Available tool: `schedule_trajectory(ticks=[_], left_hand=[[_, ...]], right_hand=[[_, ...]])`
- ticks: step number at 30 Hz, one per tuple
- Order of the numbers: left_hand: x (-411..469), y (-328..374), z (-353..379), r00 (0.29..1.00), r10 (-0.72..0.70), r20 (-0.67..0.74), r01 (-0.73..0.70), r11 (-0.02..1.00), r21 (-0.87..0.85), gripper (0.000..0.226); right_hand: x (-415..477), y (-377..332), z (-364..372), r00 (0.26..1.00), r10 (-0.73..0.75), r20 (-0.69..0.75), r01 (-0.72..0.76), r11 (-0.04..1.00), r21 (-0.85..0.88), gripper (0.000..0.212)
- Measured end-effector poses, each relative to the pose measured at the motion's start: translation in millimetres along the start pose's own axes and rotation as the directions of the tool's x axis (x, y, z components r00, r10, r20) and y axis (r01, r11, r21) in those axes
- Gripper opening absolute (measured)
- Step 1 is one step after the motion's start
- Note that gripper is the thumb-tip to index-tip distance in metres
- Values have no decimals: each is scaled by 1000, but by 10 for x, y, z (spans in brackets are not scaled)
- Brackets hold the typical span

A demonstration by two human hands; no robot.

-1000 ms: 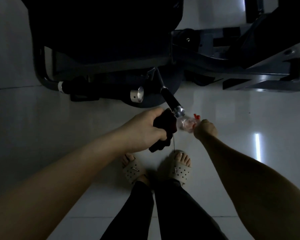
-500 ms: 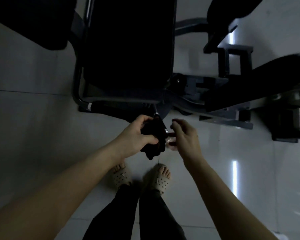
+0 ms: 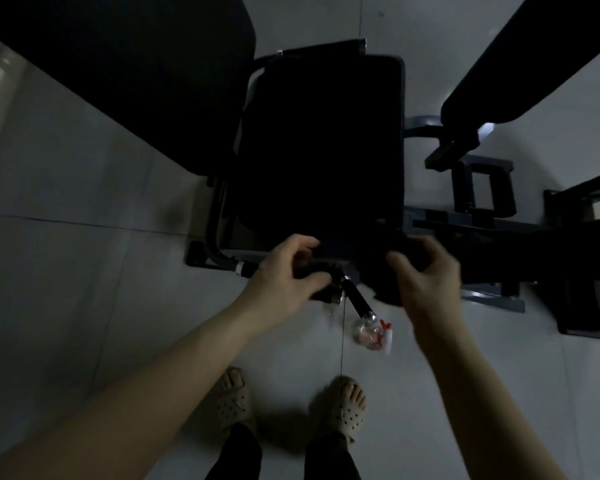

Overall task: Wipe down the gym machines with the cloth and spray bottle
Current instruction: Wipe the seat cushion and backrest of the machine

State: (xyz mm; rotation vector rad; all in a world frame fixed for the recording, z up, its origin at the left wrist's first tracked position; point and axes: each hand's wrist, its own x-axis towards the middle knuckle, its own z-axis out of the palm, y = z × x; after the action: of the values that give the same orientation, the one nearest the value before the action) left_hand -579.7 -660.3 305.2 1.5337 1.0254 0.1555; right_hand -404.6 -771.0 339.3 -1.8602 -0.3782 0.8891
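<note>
The scene is dim. My left hand (image 3: 288, 275) curls around a dark cloth (image 3: 387, 292) over the machine's horizontal handle bar (image 3: 326, 296). My right hand (image 3: 426, 271) grips the cloth's other end, and a fold hangs below it. The two hands are apart, just in front of the black seat pad (image 3: 323, 143). The clear spray bottle (image 3: 371, 333) with a red trigger is in neither hand. It shows against the floor at the chrome tip of a black angled handle (image 3: 359, 301).
A thin cable (image 3: 342, 337) drops from the machine toward my right foot (image 3: 349, 407). More dark machine pads and frames stand at the upper left (image 3: 118, 71) and right (image 3: 534, 57). Pale floor tiles (image 3: 84, 271) spread to the left and near my feet.
My right hand has let go of the spray bottle and taken hold of the cloth. Both hands rose toward the seat's front edge and drew apart. The view tilted up the machine.
</note>
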Motion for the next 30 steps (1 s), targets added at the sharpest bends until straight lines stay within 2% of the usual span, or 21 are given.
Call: schedule_trajectory(ticks=[2,4,7,9,12,15,17,19,21,23,26,28,30], left_hand=[[199,-186,-265,969,-58,-239,73,996,52,38],[417,-341,-528,919,-101,-382,184,965,188,51],[706,-442,-806,948,-140,-285,262,851,455,97],[847,-433,-873,969,-162,-187,243,768,593,114],[920,-417,-890,983,-147,-107,181,725,665,114],[891,-393,-1001,995,-90,-46,95,681,726,102],[876,-368,-1070,992,-122,-23,100,678,728,93],[903,-354,-1109,989,-147,-8,107,684,721,74],[921,-326,-1121,993,-121,-3,85,674,734,41],[916,-300,-1125,994,-105,-1,68,640,765,24],[923,-296,-1127,997,-81,4,46,607,794,36],[939,-267,-1106,999,-49,-7,33,564,825,51],[956,-228,-1067,1000,-24,-19,28,478,878,61]], right_hand=[[257,-110,16,968,-216,-130,180,952,-248,23],[556,-84,111,909,-384,-160,241,800,-550,35],[837,179,390,890,-450,-76,207,546,-812,43],[901,338,595,879,-472,-69,163,433,-887,41],[874,383,938,866,-494,-73,141,381,-914,31],[815,325,1431,854,-520,17,212,318,-924,23],[815,259,1801,849,-523,78,268,300,-916,22],[842,216,2106,851,-500,162,328,264,-907,24],[894,224,2237,837,-472,276,411,210,-887,32],[956,246,2181,786,-469,403,520,148,-841,43],[1054,221,1900,685,-468,558,638,15,-770,48],[1087,216,1602,710,-473,521,600,19,-800,39],[1093,249,1202,774,-484,409,500,70,-863,38]])
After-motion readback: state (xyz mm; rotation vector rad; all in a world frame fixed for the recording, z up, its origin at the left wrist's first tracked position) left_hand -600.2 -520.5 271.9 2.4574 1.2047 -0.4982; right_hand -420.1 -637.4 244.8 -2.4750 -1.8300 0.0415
